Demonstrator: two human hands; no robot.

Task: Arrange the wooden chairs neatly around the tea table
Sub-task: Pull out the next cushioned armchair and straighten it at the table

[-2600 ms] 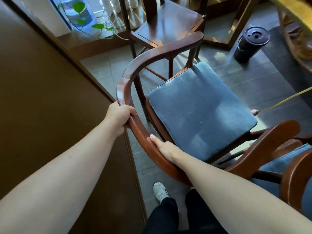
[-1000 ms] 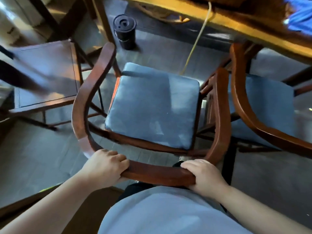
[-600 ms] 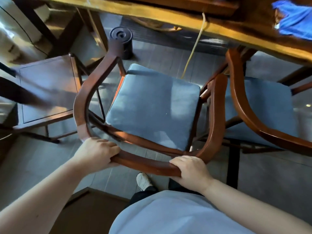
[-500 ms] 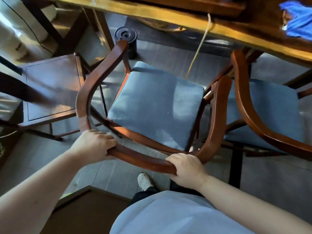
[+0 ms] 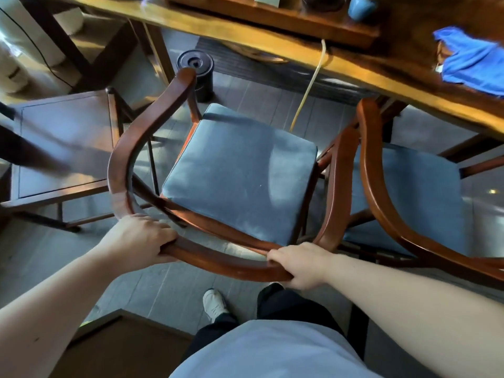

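Note:
A wooden armchair [image 5: 128, 148] with a curved back rail and a grey-blue seat cushion [image 5: 240, 170] stands in front of me, facing the long wooden tea table [image 5: 300, 47]. My left hand [image 5: 139, 238] grips the left part of the rail. My right hand [image 5: 300, 264] grips the rail's right part. A second, matching armchair [image 5: 381, 208] with a blue cushion stands close on the right, its front under the table edge. The two chairs' armrests nearly touch.
A dark wooden square stool [image 5: 62, 143] stands to the left. A black cylindrical bin [image 5: 196, 75] sits on the floor beyond the chair. A yellow cord [image 5: 308, 85] hangs from the table. A blue cloth [image 5: 474, 64] lies on the table. A brown cabinet corner [image 5: 117, 347] is by my feet.
I have swung round from the side of the chair to behind it and turned it toward the table. In the last half second the chair has moved slightly forward, closer to the table.

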